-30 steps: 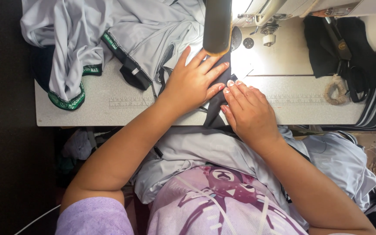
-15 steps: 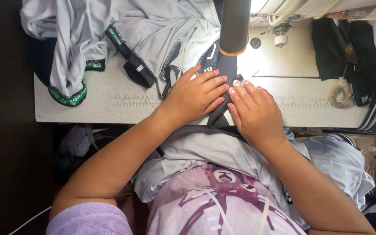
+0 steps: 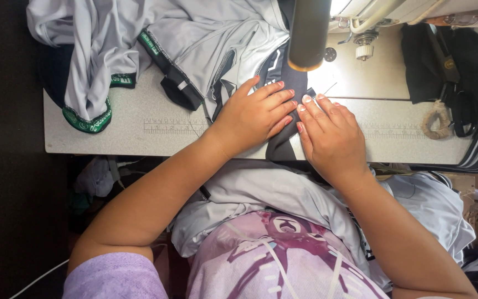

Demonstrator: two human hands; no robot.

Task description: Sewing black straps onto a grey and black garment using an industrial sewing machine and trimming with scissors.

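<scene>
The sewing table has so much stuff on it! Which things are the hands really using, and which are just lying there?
In use:
- left hand and right hand, flat on the dark fabric strip
- sewing machine, just beyond the fingertips

Just lying about:
- grey garment pile with green-edged trim
- coil of cord
- black cloth beside the machine

Both hands sit farther toward 12 o'clock on the table than a second ago. The left hand and right hand slide the dark navy fabric strip toward the black cylindrical sewing-machine head, fingertips now nearly under it.
</scene>
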